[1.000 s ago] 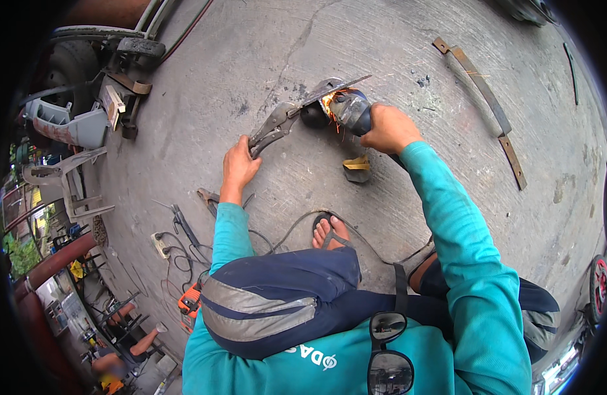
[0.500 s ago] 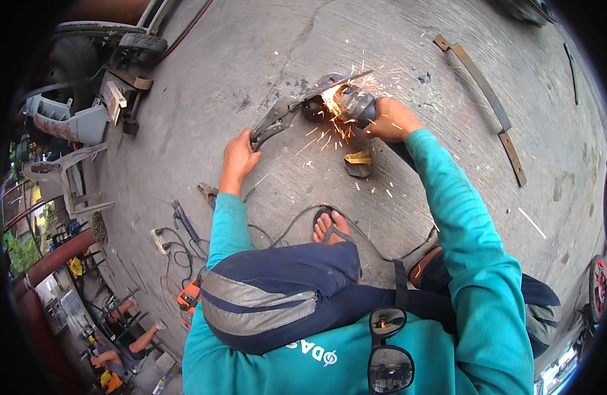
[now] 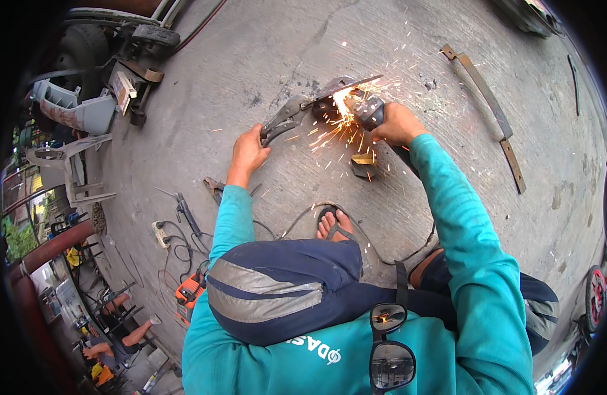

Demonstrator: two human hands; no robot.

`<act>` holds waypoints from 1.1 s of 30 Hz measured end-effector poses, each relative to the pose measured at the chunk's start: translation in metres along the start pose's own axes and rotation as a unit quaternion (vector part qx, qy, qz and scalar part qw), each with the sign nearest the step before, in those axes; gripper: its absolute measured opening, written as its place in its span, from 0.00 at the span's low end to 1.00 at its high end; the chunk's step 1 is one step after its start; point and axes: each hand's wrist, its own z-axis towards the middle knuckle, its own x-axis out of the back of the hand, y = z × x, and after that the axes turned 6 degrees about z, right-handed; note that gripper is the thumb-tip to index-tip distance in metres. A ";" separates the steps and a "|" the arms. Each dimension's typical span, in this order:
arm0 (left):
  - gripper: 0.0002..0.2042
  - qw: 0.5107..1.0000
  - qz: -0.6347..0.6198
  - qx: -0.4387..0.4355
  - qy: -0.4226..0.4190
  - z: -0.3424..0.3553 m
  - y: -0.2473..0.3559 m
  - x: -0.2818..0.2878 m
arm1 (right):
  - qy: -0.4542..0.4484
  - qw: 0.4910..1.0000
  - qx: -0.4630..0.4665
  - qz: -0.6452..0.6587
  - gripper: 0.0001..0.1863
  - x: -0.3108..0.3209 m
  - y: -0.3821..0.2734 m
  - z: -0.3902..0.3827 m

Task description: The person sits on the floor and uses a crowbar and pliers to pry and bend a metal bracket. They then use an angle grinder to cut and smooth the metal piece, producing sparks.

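My left hand (image 3: pixel 249 153) is closed round the handles of locking pliers (image 3: pixel 282 120). Clamped in their jaws is a thin flat metal piece (image 3: pixel 364 81), held slanting a little above the floor. My right hand (image 3: pixel 399 125) wraps the body of an angle grinder (image 3: pixel 370 113), its head against the underside of that piece. Bright orange sparks spray from the contact and hide the grinder's disc. Beneath the piece sits a dark rounded object, partly covered by sparks. A small dark block with a yellowish top (image 3: pixel 364 166) lies on the floor nearer to me.
A long bent metal strip (image 3: pixel 484 89) lies at the right. Near my left knee are a welding electrode holder (image 3: pixel 187 214), a clamp (image 3: pixel 213 187), a power strip (image 3: pixel 160 234) and an orange machine (image 3: pixel 189 289). The grinder's cord loops around my sandalled foot (image 3: pixel 333 224). Another person's limbs show lower left.
The spark spray looks brighter and denser round the grinder head. Both hands keep their grips, with the metal piece and tools slightly lower and further right in the picture.
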 end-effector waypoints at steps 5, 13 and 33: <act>0.25 1.000 0.012 -0.018 0.010 0.004 -0.009 -0.005 | 0.018 0.999 0.023 0.030 0.28 -0.002 0.007 0.000; 0.24 1.000 0.009 -0.006 -0.006 0.009 -0.003 -0.002 | 0.017 0.999 0.035 0.030 0.27 -0.010 0.018 0.012; 0.23 0.994 -0.001 0.018 0.111 0.004 -0.003 -0.016 | 0.035 0.999 0.002 -0.013 0.25 0.004 -0.006 -0.020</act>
